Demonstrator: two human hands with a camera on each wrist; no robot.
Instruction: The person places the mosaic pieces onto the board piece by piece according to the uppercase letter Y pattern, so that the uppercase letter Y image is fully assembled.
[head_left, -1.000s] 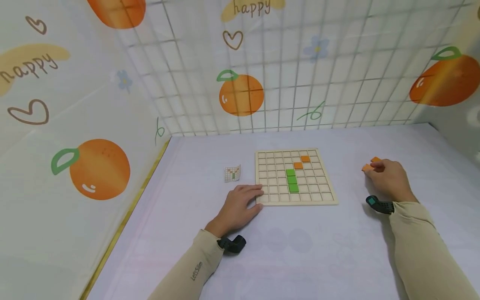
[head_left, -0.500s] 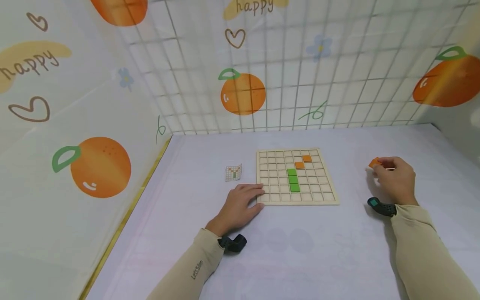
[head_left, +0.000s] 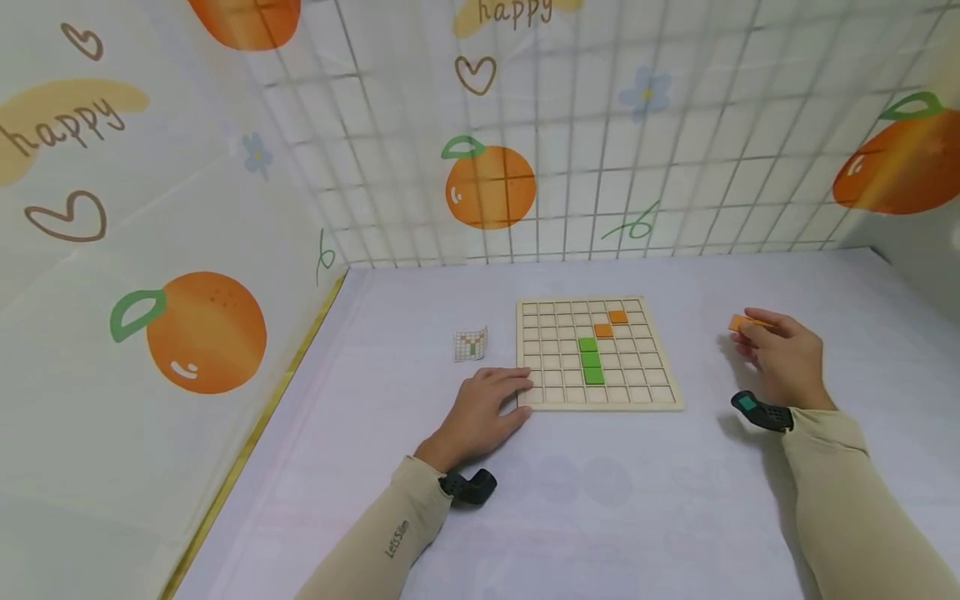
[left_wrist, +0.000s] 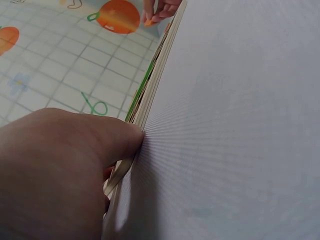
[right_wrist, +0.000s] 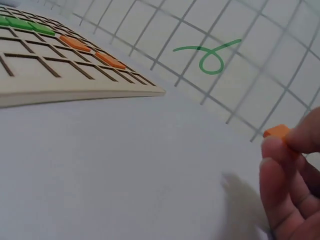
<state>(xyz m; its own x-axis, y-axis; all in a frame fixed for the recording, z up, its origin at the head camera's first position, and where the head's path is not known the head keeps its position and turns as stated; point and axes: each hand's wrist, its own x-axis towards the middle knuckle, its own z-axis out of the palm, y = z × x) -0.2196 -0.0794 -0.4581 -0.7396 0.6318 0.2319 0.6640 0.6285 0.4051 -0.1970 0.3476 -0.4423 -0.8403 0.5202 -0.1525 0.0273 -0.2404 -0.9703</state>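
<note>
While the left hand (head_left: 476, 418) rests with fingers extended at the board's (head_left: 637, 376) 8 o'clock corner, presumably steadying it, the right hand (head_left: 789, 360) pinches at least one orange tile (head_left: 737, 323) at 3 o'clock, well apart, this grip leaving one end exposed.

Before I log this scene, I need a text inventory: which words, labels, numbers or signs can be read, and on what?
"happy": left wall.
"happy": back wall, near the top of the head view.
"Let'sSlim": left sleeve; small, so the apostrophe is uncertain.
Green curls: 6-like, perhaps only decoration.
Small card: coloured pattern; any lettering is too small to read.
Board: no text visible.
</note>
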